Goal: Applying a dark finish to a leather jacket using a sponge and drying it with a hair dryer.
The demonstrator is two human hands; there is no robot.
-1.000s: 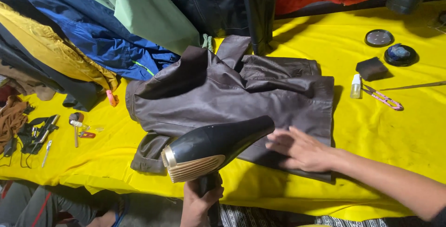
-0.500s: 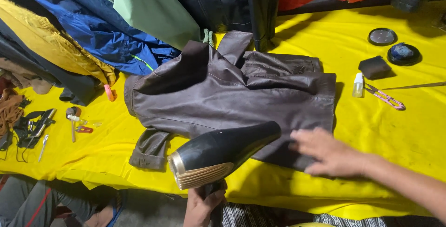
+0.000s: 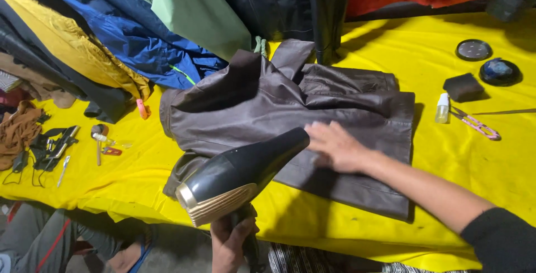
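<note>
A dark brown leather jacket (image 3: pixel 290 105) lies folded on the yellow table cover (image 3: pixel 491 161). My left hand (image 3: pixel 229 242) grips the handle of a black hair dryer (image 3: pixel 240 175) at the bottom centre, its nozzle aimed at the jacket's lower part. My right hand (image 3: pixel 338 147) rests flat, fingers spread, on the jacket just beyond the nozzle.
Jackets in blue, green, yellow and black (image 3: pixel 139 32) are piled at the back left. A small bottle (image 3: pixel 442 108), scissors with pink handles (image 3: pixel 474 123), a dark sponge (image 3: pixel 463 87) and two round tins (image 3: pixel 486 60) sit at the right. Small tools (image 3: pixel 56 147) lie at the left edge.
My right hand has slid left over the jacket toward the dryer's nozzle. The dryer has stayed aimed at the same lower part of the jacket.
</note>
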